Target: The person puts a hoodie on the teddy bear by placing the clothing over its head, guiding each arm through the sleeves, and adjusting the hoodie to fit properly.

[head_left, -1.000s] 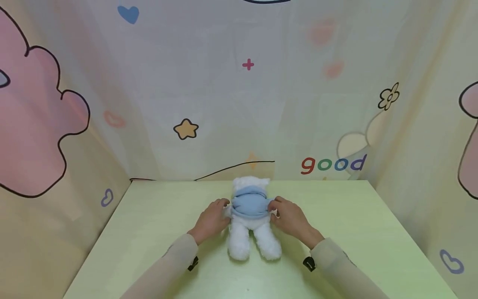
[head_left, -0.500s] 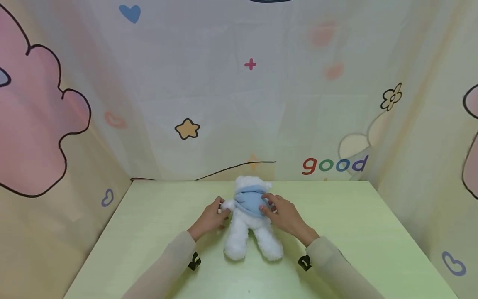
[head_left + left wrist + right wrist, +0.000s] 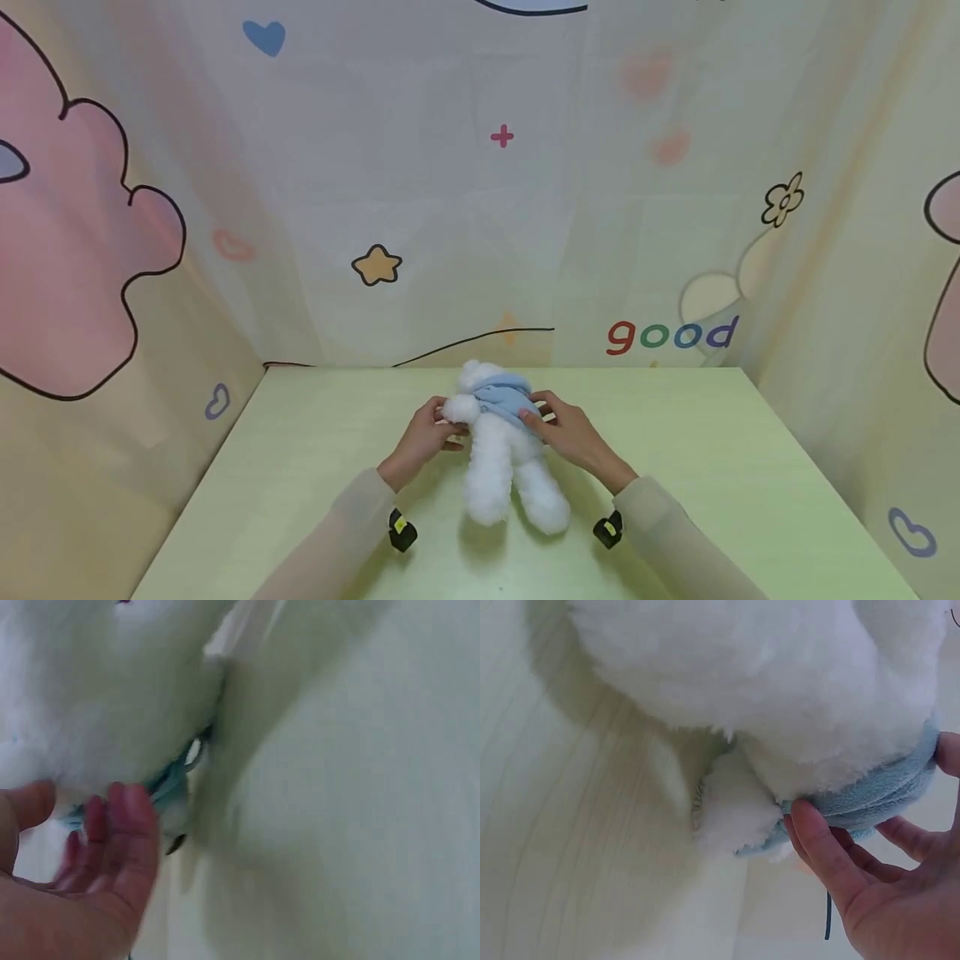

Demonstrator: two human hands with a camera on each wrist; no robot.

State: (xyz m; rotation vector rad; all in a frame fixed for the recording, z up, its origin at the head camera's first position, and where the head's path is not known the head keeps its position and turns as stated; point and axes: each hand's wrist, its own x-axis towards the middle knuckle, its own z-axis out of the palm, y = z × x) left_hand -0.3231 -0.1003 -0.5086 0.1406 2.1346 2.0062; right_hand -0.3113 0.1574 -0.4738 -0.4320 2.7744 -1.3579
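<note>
A white fluffy plush toy (image 3: 491,467) in a light blue top (image 3: 506,400) is tilted over the table in the head view, head away and legs toward me. My left hand (image 3: 420,437) is at the toy's white arm on the left, thumb and fingers curved about it. In the left wrist view the fingertips (image 3: 135,799) meet the fur. My right hand (image 3: 573,429) grips the toy's right side over the blue cloth. The right wrist view shows thumb and fingers (image 3: 821,840) on either side of the bunched blue fabric (image 3: 870,791). The toy's face is hidden in the head view.
The pale green table (image 3: 300,500) extends on both sides of the toy. A printed curtain (image 3: 420,167) stands behind its back edge, with more curtain at left and right. Dark wrist devices (image 3: 402,531) hang under both sleeves.
The plush toy has rolled from lying flat toward one side, its left arm coming up and its head shifting left. My right hand has moved from the sleeve edge onto the toy's body.
</note>
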